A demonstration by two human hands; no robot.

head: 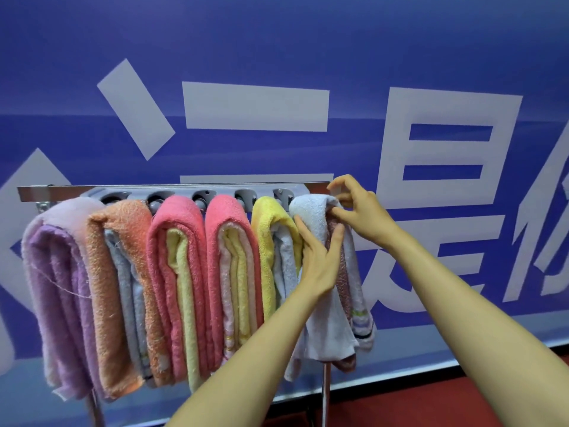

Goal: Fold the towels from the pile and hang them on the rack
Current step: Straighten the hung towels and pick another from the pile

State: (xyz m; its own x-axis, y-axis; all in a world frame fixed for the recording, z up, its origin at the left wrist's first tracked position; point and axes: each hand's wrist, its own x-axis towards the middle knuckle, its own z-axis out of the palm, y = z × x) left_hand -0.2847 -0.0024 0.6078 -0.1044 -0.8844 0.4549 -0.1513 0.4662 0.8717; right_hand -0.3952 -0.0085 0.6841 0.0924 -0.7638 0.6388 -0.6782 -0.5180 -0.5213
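Observation:
A grey rack [172, 190] with several arms carries folded towels side by side: a lilac towel [58, 288], an orange towel [123, 272], two pink towels [172, 272] [228, 257] and a yellow towel [271, 235]. At the right end hangs a white towel [326, 318] folded over a dusty-pink one. My left hand [320, 260] lies flat with straight fingers against the white towel's side. My right hand [357, 208] pinches the white towel's top fold with thumb and fingers, right where it goes over the arm.
Behind the rack hangs a blue banner [277, 57] with large white characters. The rack stands on thin metal legs [325, 392]. Red floor [431, 405] shows at the lower right below the banner's pale edge.

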